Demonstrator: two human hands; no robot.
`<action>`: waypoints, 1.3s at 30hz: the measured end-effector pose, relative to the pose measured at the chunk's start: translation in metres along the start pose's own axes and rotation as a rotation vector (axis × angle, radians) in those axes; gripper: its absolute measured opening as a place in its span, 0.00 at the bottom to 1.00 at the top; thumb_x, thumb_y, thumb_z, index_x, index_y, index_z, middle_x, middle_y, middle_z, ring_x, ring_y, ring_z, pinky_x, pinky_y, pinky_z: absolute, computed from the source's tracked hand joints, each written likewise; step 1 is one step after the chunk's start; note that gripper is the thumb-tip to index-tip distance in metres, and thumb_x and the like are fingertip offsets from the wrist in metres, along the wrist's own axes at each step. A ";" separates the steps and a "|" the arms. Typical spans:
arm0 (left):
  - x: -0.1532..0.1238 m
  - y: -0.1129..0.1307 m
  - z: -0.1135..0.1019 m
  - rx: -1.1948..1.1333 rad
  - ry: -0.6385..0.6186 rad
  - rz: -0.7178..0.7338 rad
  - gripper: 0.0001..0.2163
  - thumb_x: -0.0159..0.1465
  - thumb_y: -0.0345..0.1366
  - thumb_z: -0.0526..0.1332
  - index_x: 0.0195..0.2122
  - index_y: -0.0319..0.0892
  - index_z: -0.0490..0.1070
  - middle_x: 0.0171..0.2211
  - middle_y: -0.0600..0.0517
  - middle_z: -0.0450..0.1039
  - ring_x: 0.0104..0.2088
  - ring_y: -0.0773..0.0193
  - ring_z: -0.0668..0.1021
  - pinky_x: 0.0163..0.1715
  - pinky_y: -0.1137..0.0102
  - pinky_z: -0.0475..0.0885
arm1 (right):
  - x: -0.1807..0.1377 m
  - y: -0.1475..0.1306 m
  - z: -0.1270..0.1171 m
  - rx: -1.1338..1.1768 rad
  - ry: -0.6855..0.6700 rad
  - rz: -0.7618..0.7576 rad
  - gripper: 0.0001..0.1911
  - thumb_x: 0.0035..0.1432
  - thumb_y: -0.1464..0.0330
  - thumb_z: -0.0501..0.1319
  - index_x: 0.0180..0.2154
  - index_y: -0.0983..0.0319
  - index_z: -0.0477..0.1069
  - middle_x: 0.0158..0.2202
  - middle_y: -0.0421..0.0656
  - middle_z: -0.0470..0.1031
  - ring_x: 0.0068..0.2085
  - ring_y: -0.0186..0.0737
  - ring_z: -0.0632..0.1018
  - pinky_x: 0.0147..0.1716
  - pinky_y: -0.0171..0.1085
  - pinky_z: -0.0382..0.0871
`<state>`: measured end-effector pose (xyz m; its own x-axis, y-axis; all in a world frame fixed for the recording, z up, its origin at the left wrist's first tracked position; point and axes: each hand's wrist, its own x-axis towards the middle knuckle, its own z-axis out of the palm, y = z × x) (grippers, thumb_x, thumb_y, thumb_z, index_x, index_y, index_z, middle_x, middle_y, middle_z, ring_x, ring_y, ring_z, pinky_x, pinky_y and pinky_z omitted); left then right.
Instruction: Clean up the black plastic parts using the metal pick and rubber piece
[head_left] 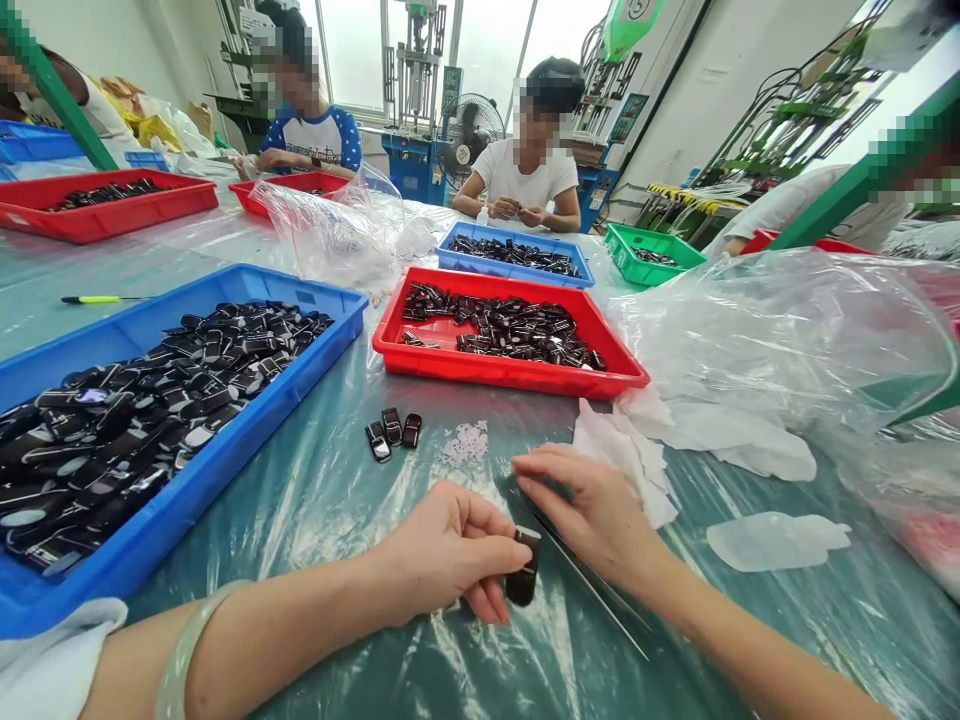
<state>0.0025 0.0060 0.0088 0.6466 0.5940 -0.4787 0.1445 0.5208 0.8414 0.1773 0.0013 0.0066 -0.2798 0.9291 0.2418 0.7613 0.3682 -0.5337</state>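
Observation:
My left hand (457, 550) pinches a small glossy black plastic piece (523, 568) upright between thumb and fingers, above the plastic-covered table. My right hand (589, 510) is just to its right, palm down, fingers stretched out to the left. Under it lies a thin, long metal tool (600, 598), perhaps tweezers, its pointed end towards me; its upper part is partly hidden by the hand. Beyond my left hand lie three similar black pieces (392, 428) and a small heap of pale flakes (465, 443).
A blue tray (341, 335) full of black pieces stands at left, a red tray (517, 378) of them ahead. White cloths (739, 440), a translucent bottle (776, 542) and clear plastic bags (795, 330) lie at right. Co-workers sit across the table behind more trays.

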 end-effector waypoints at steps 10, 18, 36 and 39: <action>0.001 0.001 -0.001 -0.072 -0.025 -0.009 0.14 0.46 0.44 0.63 0.20 0.36 0.67 0.16 0.52 0.69 0.15 0.68 0.72 0.14 0.76 0.65 | 0.035 0.004 0.036 -0.140 -0.111 0.088 0.13 0.61 0.64 0.56 0.46 0.63 0.67 0.45 0.44 0.71 0.40 0.37 0.75 0.39 0.42 0.71; 0.001 0.000 -0.001 -0.071 -0.066 0.002 0.13 0.48 0.43 0.63 0.20 0.36 0.67 0.14 0.53 0.68 0.15 0.70 0.72 0.15 0.77 0.65 | 0.036 0.002 0.039 -0.118 -0.113 0.091 0.14 0.61 0.64 0.56 0.47 0.63 0.67 0.46 0.44 0.71 0.41 0.37 0.75 0.39 0.43 0.71; 0.002 -0.005 -0.004 -0.123 -0.108 0.032 0.12 0.50 0.40 0.64 0.23 0.36 0.67 0.17 0.52 0.71 0.15 0.71 0.73 0.15 0.79 0.67 | 0.004 0.003 0.005 0.160 0.035 0.080 0.05 0.56 0.72 0.59 0.30 0.62 0.74 0.28 0.39 0.76 0.30 0.33 0.75 0.32 0.36 0.69; 0.003 -0.005 -0.004 -0.125 -0.115 0.041 0.12 0.50 0.40 0.65 0.24 0.36 0.67 0.18 0.52 0.71 0.15 0.71 0.73 0.15 0.79 0.67 | 0.000 0.002 0.003 0.209 0.052 0.077 0.06 0.55 0.72 0.59 0.29 0.61 0.75 0.28 0.40 0.76 0.29 0.34 0.75 0.32 0.36 0.69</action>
<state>0.0005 0.0073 0.0021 0.7322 0.5460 -0.4072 0.0266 0.5745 0.8181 0.1771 0.0025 0.0026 -0.1904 0.9538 0.2324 0.6404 0.3001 -0.7070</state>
